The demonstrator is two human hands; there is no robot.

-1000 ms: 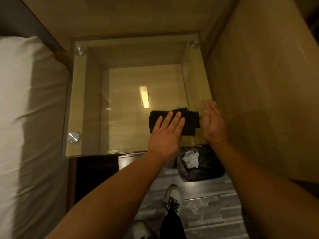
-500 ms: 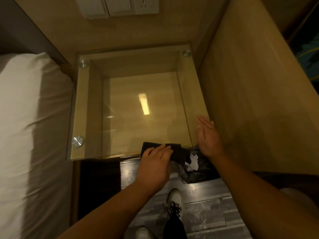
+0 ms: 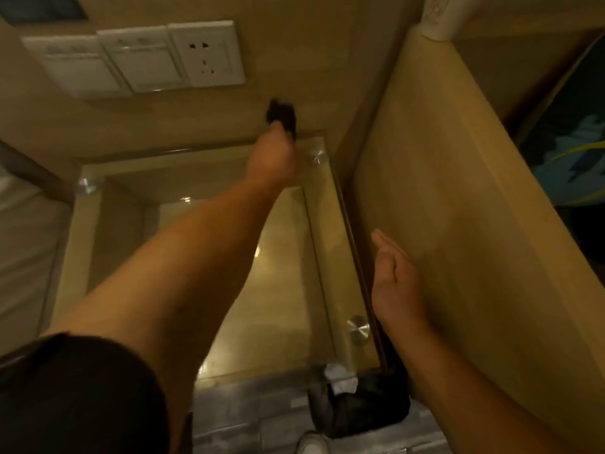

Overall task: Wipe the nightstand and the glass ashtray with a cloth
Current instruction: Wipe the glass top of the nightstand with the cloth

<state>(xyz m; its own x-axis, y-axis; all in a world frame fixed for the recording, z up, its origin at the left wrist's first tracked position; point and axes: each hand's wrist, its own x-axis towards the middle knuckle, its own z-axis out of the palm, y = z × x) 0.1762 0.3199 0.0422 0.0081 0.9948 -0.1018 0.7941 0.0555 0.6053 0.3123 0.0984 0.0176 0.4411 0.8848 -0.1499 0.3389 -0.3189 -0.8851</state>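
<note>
The nightstand [image 3: 327, 257] has a clear glass top held by round metal studs over a wooden box. My left hand [image 3: 273, 158] is stretched to the far right corner of the glass and is shut on a dark cloth [image 3: 283, 117], which sticks up past my fingers, blurred, against the wooden wall. My right hand [image 3: 396, 283] is open with fingers together, held edge-on beside the right rim of the glass, next to the wooden side panel. No ashtray shows in this view.
A white switch and socket panel [image 3: 140, 57] is on the wall above the nightstand. A tall wooden panel [image 3: 474, 224] stands close on the right. A black-lined bin [image 3: 360, 404] with white tissue sits on the floor by the front right corner. Bedding [image 3: 19, 257] lies left.
My left hand has swept the cloth from the front edge of the glass to the far right corner. The right hand has stayed by the right rim. The view has moved closer.
</note>
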